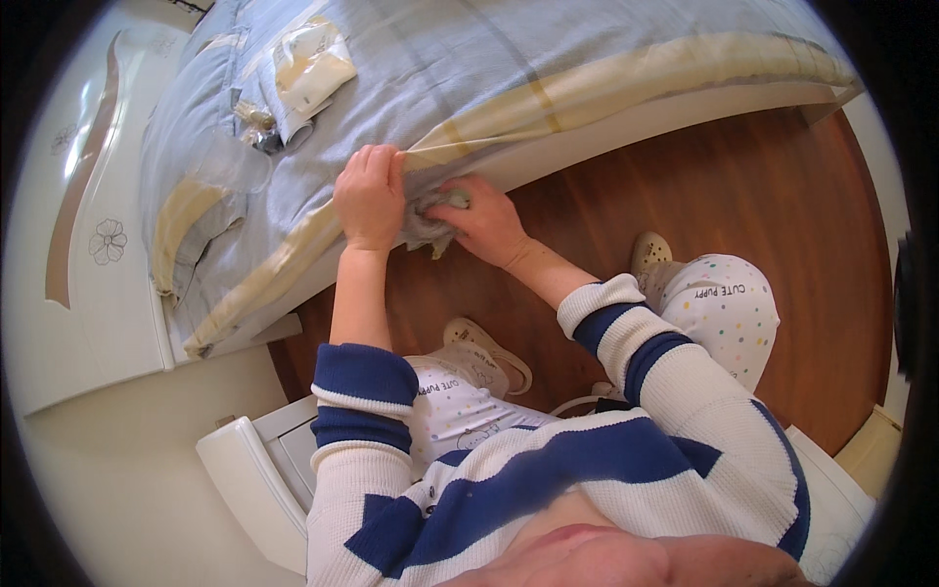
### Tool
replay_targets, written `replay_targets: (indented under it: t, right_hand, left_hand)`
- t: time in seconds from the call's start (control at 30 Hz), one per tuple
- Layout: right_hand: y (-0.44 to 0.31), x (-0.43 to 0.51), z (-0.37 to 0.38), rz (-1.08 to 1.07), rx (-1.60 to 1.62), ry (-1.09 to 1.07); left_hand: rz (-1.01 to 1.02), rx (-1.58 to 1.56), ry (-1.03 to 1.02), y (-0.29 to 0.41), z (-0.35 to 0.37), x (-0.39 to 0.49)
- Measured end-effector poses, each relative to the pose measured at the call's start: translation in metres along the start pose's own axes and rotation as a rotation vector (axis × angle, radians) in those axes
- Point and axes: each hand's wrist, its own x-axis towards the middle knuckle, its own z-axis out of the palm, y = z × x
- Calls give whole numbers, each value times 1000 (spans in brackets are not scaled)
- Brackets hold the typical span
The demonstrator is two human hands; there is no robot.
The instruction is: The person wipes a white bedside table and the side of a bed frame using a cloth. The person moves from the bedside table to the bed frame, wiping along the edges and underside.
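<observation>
My left hand (369,197) is closed on the yellow edge of the blue-grey bedding (455,88) at the side of the bed. Just right of it and a little lower, my right hand (484,220) grips a crumpled grey cloth (429,220) against the bed's side. Something small and pale green shows between its thumb and fingers; what it is cannot be told. Beyond my left hand, on the bedding, lie a clear plastic container (235,163), a plastic packet (312,66) and a small bundle (257,121) in clear wrap.
A white headboard (103,220) with flower drawings stands at the left. The white bed frame (587,147) runs above a dark wooden floor (704,176). Below are my feet in cream clogs (651,252). White furniture (253,484) stands at the lower left.
</observation>
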Motion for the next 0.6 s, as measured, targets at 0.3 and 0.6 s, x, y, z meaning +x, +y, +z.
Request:
replay_targets:
  t: [0.3, 0.6]
  right_hand:
    - [74, -3, -53, 378, -163, 579]
    - [152, -4, -114, 780, 121, 1070]
  left_hand:
    - [-11, -1, -28, -6, 5, -3]
    - [-108, -95, -60, -2, 0, 3]
